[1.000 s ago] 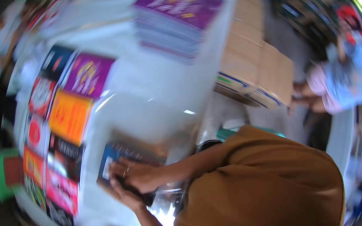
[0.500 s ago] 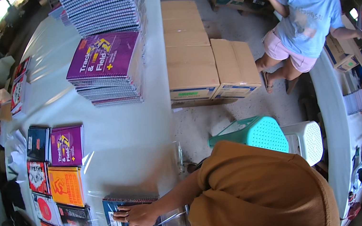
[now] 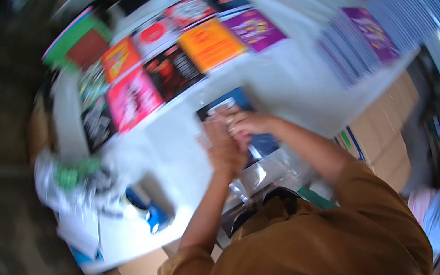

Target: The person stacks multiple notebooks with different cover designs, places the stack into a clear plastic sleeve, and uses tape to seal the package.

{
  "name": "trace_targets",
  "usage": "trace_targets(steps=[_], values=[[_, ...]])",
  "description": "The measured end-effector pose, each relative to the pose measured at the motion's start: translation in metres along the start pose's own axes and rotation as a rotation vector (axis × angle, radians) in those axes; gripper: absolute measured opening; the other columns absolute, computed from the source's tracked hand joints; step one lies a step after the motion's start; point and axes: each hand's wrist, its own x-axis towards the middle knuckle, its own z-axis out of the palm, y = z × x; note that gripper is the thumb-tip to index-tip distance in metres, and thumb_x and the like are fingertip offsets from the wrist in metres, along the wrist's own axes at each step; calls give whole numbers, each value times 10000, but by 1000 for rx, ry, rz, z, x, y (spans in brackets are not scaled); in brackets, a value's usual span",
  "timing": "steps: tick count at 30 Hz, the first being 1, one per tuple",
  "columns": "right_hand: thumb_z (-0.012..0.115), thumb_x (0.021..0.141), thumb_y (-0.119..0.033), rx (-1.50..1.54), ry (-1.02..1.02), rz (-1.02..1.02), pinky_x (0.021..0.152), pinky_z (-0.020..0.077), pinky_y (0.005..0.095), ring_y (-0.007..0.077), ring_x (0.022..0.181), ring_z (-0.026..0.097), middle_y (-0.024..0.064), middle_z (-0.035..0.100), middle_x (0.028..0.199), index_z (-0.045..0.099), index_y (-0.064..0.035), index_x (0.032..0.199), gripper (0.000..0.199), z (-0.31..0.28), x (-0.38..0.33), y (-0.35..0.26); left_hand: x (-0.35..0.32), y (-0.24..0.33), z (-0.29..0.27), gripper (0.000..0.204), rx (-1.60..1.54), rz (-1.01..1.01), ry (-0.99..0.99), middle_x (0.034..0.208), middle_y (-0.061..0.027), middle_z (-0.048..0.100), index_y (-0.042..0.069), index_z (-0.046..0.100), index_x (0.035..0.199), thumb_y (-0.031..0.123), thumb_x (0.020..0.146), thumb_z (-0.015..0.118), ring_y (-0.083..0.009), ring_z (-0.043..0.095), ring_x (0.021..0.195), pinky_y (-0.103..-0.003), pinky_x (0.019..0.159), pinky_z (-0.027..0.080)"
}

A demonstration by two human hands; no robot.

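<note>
A dark-blue rectangular notebook [image 3: 263, 144] lies flat under the fingers on the white-covered bench [image 3: 304, 78]. Left hand [image 3: 224, 147]: fingers outstretched, gripping nothing. Right hand [image 3: 247, 123] meets them from the right; too blurred to tell whether its fingers close. Palms-down contact probably steadies the cover. Clear plastic film [image 3: 265, 172] shines bodyward of the fingers. Beyond them, bright-coloured rectangular notebooks [image 3: 210, 43] sit in rows, likely so each cover shows.

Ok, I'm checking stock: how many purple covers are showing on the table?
2: one purple cover lies right of an orange notebook, another tops a notebook stack farther right; more may be hidden beneath.
</note>
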Motion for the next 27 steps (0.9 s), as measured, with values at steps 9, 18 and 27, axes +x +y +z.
trace_targets(steps=[9,18,27], values=[[509,819,-217,-420,-214,181,1075,-86,474,288,1383,-122,99,20,1511,653,-32,644,292,0,2,-40,-101,51,21,671,-246,356,43,1434,-227,222,13,342,1344,493,881,408,-360,186,1329,-488,1074,122],[633,707,-173,-487,-347,262,1091,-16,492,338,1383,-72,150,24,1503,729,-143,710,101,-19,4,-48,-159,-96,-60,295,-651,-614,835,1045,-97,553,86,572,1146,121,853,586,-173,545,776,-320,724,453],[757,584,-207,-648,-12,51,1069,202,421,292,1335,250,133,312,1417,471,-122,1061,562,1,8,-51,-195,-186,-86,327,-1055,-1174,154,801,34,535,137,633,999,403,818,575,-91,380,633,-224,512,295]])
